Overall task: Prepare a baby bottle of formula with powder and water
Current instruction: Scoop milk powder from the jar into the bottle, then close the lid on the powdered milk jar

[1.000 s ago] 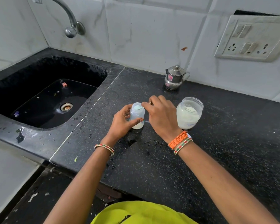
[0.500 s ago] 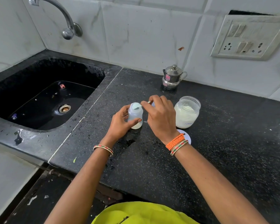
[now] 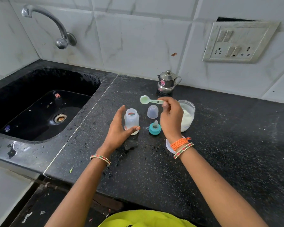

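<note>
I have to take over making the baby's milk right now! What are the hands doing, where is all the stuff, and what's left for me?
Left hand: holds the open baby bottle upright on the counter, thumb across its front.
Right hand: pinches the green scoop by its handle, raised beyond the bottle; it looks empty.
Powder jar: open, behind the right hand; a white lid lies partly hidden under the wrist.
Teal teat ring and clear cap: off, standing between bottle and jar.
Done: a pale layer sits in the bottle's bottom, likely powder.
Left: any more scoops, water, fit teat ring and cap, mix.
</note>
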The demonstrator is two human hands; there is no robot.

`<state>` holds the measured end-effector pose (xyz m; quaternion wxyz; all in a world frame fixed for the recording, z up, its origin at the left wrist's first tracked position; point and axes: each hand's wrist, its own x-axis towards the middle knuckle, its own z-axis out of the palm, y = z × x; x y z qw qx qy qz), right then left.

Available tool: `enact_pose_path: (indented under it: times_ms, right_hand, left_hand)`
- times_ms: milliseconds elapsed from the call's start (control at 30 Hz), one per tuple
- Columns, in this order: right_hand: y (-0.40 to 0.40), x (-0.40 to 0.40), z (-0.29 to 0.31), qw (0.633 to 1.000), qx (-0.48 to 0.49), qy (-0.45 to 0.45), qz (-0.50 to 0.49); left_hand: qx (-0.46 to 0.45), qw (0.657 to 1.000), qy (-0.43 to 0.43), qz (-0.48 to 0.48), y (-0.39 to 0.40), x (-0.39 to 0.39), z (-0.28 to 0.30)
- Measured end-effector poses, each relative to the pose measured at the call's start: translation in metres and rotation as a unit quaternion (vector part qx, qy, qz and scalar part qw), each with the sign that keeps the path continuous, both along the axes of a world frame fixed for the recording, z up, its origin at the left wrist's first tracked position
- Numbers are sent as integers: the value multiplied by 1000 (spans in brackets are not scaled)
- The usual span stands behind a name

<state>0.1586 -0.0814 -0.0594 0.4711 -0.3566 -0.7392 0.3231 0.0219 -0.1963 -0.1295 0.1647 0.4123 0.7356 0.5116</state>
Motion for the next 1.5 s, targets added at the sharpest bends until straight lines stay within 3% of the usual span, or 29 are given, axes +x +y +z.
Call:
enact_pose_path:
  times_ms: [133,233,400,533,833,967,1033,1100,1200,1300,1400,1500]
  right_hand:
    - [26,26,8,996,-58,22,-65]
    - [42,52,13,989,-37,29,-139]
    - [56,77,8,984,20,-25,-178]
    - [54,79,6,967,69,-138,-203]
    - [62,54,5,946,16,-256,-200]
    - [53,68,16,935,85,-253,-233]
    - [38,79,17,939,131,-242,-205]
    - [18,91,8,933,148,-293,-148]
    - [-5,100,-18,902,64,-420,-74]
    - [-15,99,-40,854,-29,-516,-61]
    - [-17,95,-47,850,-43,-522,-59]
    - [-16,94,-35,879,-65,-469,-48]
  left_hand:
    - [152,975,110,117,-2,27,21]
    - [225,967,103,60,15,48,46]
    - [181,980,57,-53,58,75,52]
    - [137,985,50,-88,74,78,43]
    - [78,992,41,-95,68,75,25]
    - [70,992,26,-101,63,74,25]
    - [59,992,21,-108,62,75,23]
    - [50,993,15,-109,61,76,17]
    - [37,995,-8,-96,58,79,8]
    - [23,994,-61,-90,53,86,4]
    - [9,991,-83,-102,47,90,2]
    - [5,988,-96,-122,47,88,3]
